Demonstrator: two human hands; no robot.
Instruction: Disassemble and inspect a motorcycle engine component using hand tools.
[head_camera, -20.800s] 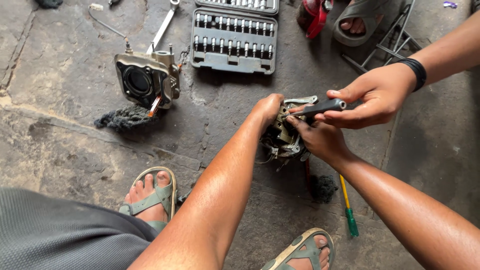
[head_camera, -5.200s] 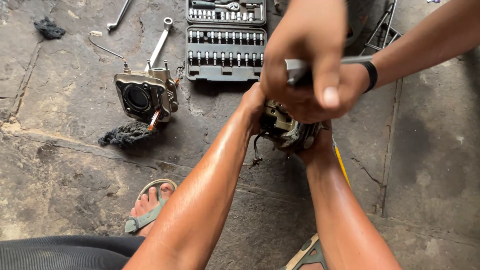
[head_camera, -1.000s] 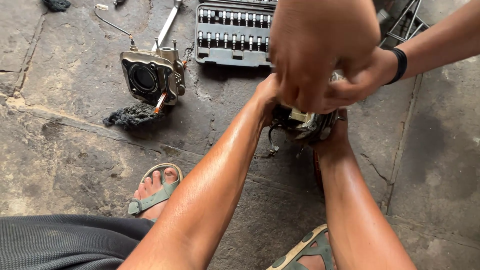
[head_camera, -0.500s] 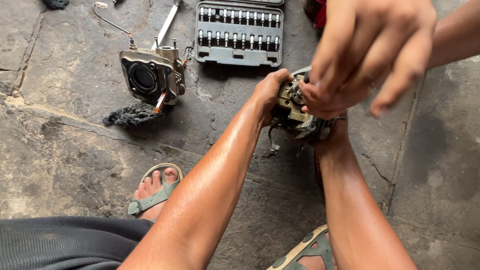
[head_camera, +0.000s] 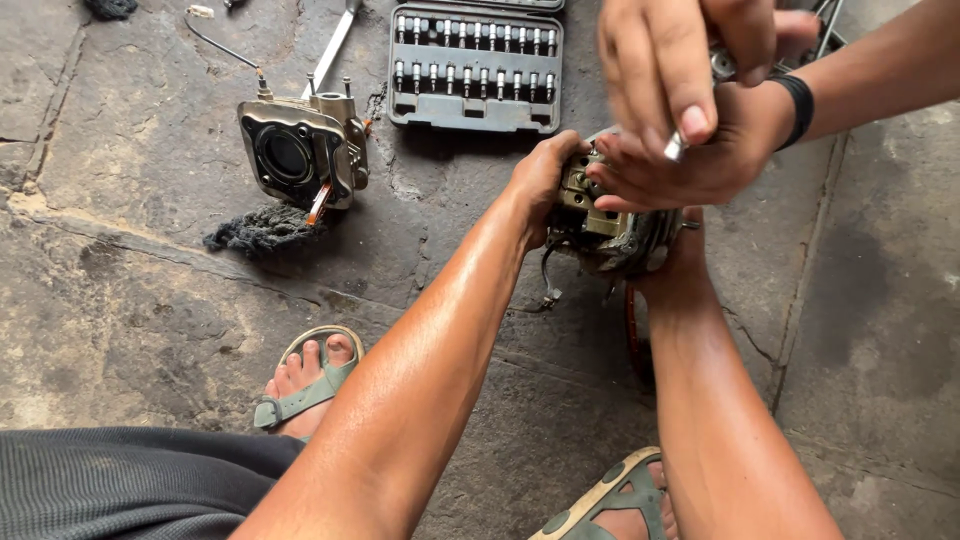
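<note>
Engine part (head_camera: 610, 225) sits right of centre in the frame, on the stone floor (head_camera: 150, 300); my left hand (head_camera: 540, 180) grips its left side, my right hand (head_camera: 680, 265) clasps it from below, while another person's hands (head_camera: 690, 110) work a small metal tool (head_camera: 676, 148) on top

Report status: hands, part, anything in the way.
Left hand and right hand clamp engine part. Co-worker's hands over it, blocking view.

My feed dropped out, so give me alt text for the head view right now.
Both of the wearer's hands, left hand and right hand, grip a small metal engine part on the stone floor, while a second person's hands work on top of it. A socket set case and an engine cylinder lie beyond.
</note>
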